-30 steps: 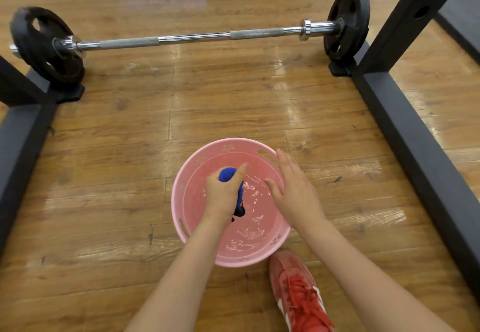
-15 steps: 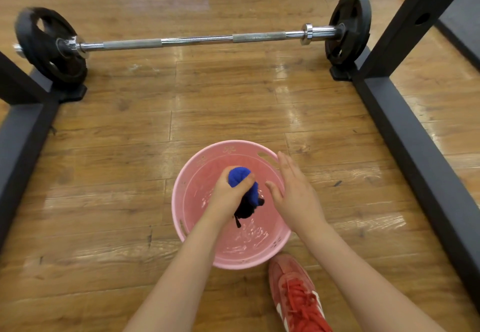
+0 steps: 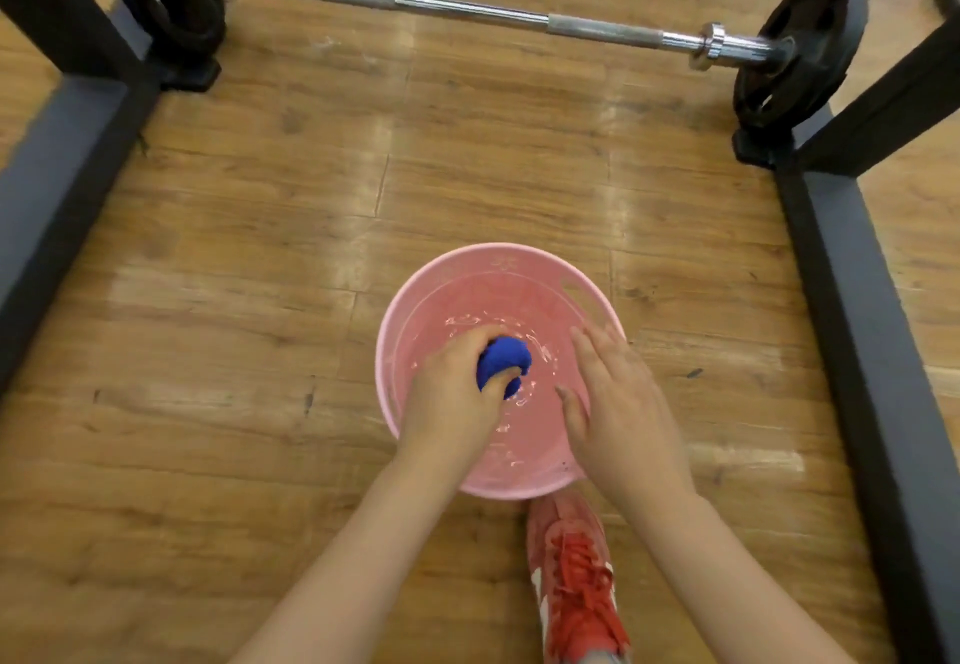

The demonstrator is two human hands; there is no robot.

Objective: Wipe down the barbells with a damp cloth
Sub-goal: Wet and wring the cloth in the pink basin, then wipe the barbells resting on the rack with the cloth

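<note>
A pink basin with water in it stands on the wooden floor in front of me. My left hand grips a balled-up blue cloth over the water, fingers curled round it. My right hand hovers beside it over the basin's right side with straight fingers, holding nothing. The barbell, a chrome bar with a black plate at each end, lies across the far floor.
Dark rack beams run along the floor at the left and the right, with uprights near each plate. A red shoe stands just behind the basin. Bare wooden floor lies between basin and barbell.
The view has tilted and swung slightly, so the barbell now slants. My left hand with the cloth has dropped lower toward the water; my right hand stays beside it.
</note>
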